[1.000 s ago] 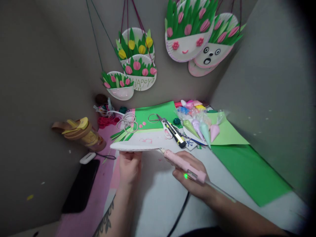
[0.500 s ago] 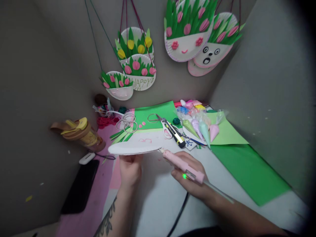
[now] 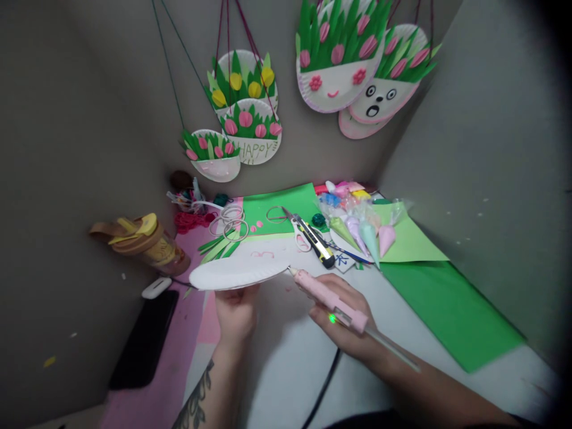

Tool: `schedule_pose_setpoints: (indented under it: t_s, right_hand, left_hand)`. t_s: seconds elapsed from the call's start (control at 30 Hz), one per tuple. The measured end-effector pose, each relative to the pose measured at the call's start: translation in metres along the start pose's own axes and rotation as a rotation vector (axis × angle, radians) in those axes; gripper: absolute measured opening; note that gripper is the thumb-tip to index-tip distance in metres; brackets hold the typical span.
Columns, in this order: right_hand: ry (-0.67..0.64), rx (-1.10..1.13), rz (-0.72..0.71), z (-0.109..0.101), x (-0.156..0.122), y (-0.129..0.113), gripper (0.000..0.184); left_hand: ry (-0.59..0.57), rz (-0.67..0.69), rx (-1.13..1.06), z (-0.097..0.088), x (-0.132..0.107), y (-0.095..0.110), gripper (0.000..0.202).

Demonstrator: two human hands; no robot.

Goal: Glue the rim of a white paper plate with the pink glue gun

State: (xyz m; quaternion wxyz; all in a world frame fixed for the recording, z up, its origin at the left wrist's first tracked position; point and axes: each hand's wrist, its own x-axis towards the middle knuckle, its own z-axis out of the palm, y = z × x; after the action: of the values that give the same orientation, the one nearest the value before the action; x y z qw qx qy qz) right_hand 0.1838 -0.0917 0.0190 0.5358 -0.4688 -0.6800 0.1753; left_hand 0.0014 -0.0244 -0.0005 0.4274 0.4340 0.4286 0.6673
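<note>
My left hand (image 3: 235, 313) grips a white paper plate (image 3: 236, 274) from below and holds it nearly flat above the table. My right hand (image 3: 346, 325) is wrapped round a pink glue gun (image 3: 328, 298) with a green light glowing on it. The gun's nozzle touches the plate's right edge. A clear glue stick juts out of the gun's back end, toward me.
Scissors (image 3: 301, 229) and a utility knife (image 3: 319, 241) lie behind the plate. Coloured piping bags (image 3: 366, 229), green paper sheets (image 3: 447, 304), rings (image 3: 230, 220), a bottle (image 3: 147, 241) and a black phone (image 3: 143, 342) surround the work area. Decorated plates (image 3: 250, 107) hang on the wall.
The plate has shifted slightly left and tilted, showing more of its top surface. The glue gun stays at the plate's right edge.
</note>
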Motion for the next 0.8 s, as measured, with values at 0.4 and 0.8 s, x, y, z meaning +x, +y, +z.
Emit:
schedule_pose_setpoints:
  t_s: [0.4,0.8]
  right_hand:
    - [-0.033,-0.007,-0.072,-0.0018,0.0008,-0.0097,0.017]
    - [-0.016,-0.016,-0.064,-0.0020,0.0026,-0.0046,0.025]
  left_hand:
    - [-0.026,0.043,0.184,0.0003,-0.0037,0.0066,0.030]
    - [0.037,0.055,0.097,-0.0025,-0.0047,0.0011,0.032]
